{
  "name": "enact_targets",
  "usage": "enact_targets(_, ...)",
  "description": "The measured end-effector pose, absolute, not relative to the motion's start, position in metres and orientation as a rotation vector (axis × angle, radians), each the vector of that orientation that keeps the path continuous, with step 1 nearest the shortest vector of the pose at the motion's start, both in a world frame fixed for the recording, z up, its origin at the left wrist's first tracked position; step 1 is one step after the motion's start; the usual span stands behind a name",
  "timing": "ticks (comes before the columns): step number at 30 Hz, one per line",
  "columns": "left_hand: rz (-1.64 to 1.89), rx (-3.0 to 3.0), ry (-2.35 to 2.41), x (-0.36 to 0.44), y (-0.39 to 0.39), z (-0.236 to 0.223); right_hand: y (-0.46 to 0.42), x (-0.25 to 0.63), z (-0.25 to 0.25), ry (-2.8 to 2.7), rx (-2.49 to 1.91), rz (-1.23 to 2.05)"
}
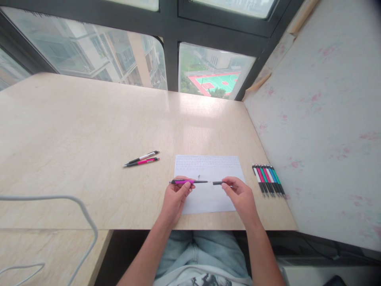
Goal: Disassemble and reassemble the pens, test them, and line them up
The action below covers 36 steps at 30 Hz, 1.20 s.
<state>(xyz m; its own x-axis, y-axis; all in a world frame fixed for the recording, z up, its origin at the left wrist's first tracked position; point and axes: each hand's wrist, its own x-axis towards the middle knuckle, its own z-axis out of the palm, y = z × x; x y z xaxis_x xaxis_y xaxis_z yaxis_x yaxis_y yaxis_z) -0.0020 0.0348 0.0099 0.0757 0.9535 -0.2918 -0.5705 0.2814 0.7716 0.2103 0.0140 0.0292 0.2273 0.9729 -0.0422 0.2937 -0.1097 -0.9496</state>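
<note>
Above a sheet of paper (208, 202), my left hand (178, 194) pinches a purple pen (186, 182) that lies level, its thin tip pointing right. In my right hand (239, 194), a short black pen barrel piece (218, 183) is held between thumb and fingers. A small gap separates this piece from the pen's tip, and the two are roughly in line. On the paper just above the pen lies a tiny dark part (199, 176), too small to identify. Lines of handwriting fill the top of the sheet.
To the left lie a white and black pen (144, 157) and a pink and black pen (145, 161). A row of several coloured pens (268, 180) sits at the right, near the papered wall (321, 151). A grey cable (80, 204) loops at the lower left. Windows (104, 55) border the far edge.
</note>
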Motion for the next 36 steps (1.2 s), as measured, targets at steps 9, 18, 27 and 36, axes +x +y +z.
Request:
enact_targets(9,1.211,0.551,0.885,-0.002,0.034,0.01,0.014,0.2,0.035,-1.267,-1.532,0.901)
enact_targets(18,1.135,0.643,0.86,-0.002,0.032,0.009,0.019,0.171,0.036,-1.415,-1.456,0.975)
enact_targets(27,1.233,0.513,0.847,-0.002,0.035,0.009,0.04,0.172,0.013,-1.669,-1.556,0.784)
enact_targets(36,1.247,0.5,0.839,-0.002,0.034,0.004,0.055,0.157,0.008,-1.831,-1.585,0.67)
